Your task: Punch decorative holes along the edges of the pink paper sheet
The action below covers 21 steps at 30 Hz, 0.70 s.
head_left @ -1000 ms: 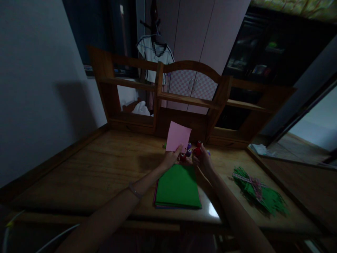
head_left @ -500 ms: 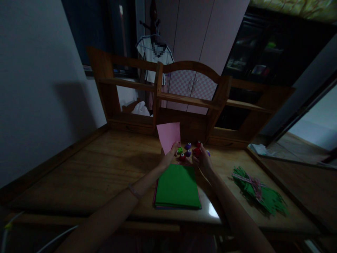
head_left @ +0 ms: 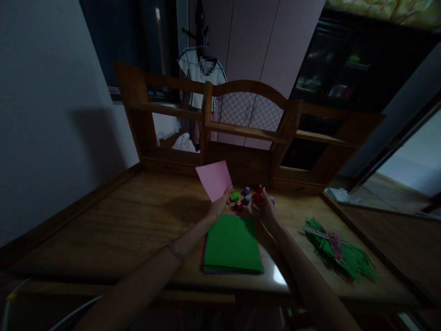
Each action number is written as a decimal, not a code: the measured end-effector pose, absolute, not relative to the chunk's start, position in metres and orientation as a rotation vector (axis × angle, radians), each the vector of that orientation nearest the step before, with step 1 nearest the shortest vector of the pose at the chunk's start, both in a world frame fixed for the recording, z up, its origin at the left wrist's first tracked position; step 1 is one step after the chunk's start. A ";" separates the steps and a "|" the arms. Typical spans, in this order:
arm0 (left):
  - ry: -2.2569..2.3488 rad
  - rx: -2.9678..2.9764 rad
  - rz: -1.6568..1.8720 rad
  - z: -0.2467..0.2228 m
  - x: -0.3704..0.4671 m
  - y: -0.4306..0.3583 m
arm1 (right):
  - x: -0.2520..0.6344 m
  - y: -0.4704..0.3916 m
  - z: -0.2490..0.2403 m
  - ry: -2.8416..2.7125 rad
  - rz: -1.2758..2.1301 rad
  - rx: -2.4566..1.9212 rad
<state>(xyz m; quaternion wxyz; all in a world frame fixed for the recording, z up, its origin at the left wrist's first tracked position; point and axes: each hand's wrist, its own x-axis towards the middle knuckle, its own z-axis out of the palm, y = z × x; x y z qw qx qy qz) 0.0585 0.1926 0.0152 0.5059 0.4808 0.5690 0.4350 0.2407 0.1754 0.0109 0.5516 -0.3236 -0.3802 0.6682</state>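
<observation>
My left hand (head_left: 221, 205) is closed on the lower right edge of a sheet of pink paper (head_left: 214, 180), which stands tilted above the desk. In my right hand (head_left: 265, 209), the fingers are wrapped round a small red object (head_left: 257, 197); its kind is too dark and small to tell. Several small round objects with pale tops sit between and around the hands, among them a purple one (head_left: 245, 200), a red one (head_left: 238, 206) and a green one (head_left: 234, 196). Just below the hands lies a stack of coloured paper (head_left: 232, 243), green sheet on top.
A bundle of green cut strips (head_left: 339, 250) with a pink-and-white band lies on the right of the wooden desk (head_left: 138, 220). A wooden shelf unit (head_left: 248, 131) rises along the back. White cables (head_left: 77, 312) hang at the lower left.
The pink paper has shifted left and tilted further left in my left hand. My right hand and the small round objects have stayed in about the same place.
</observation>
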 end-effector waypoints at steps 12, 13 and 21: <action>1.386 1.124 1.105 0.016 0.060 0.193 | 0.232 0.166 0.022 -0.826 1.612 -0.760; 1.376 1.125 1.112 0.014 0.060 0.195 | 0.232 0.166 0.022 -0.828 1.610 -0.767; 1.340 1.179 1.151 -0.003 0.059 0.204 | 0.234 0.170 0.018 -0.866 1.516 -0.850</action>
